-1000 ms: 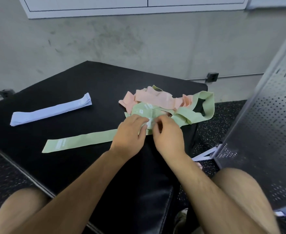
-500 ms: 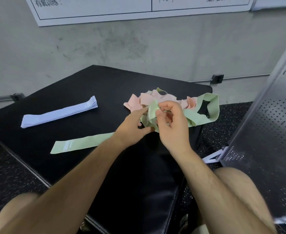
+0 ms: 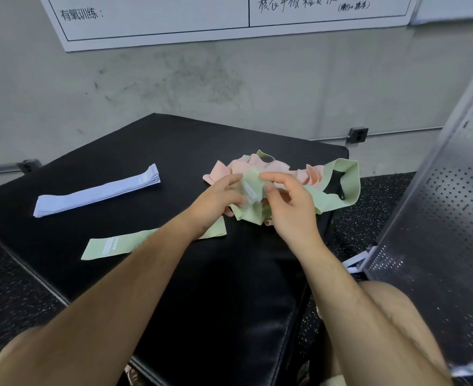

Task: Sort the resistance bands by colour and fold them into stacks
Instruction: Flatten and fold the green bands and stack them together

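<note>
Green band [image 3: 250,188] with a white label strip is held up just above the tangled pile, at the far right corner of the black padded bench [image 3: 174,151]. Left hand [image 3: 215,200] grips its left side, fingers curled onto the fabric. Right hand [image 3: 291,207] pinches the top edge between thumb and forefinger; the other fingers are loosely bent and hold nothing. The band's lower part hangs crumpled between the two hands and touches the pile.

Pink bands [image 3: 260,165] lie bunched behind the hands, tangled with green. A green loop [image 3: 346,179] stands open at the bench's right edge, partly overhanging it; I can't tell if it is the same band as the held one.

A flat green band [image 3: 109,246] lies straight toward the near left edge, label end to the left, right end hidden under the left forearm. A folded lavender stack [image 3: 98,192] sits by the left edge, well apart from the pile and roughly parallel to the flat green band.

Around the bench: speckled dark floor [image 3: 6,296], grey concrete wall [image 3: 229,84], a whiteboard [image 3: 174,18] with handwriting at top, a perforated metal panel [image 3: 452,218] at right. A bare knee [image 3: 391,316] shows at lower right.
</note>
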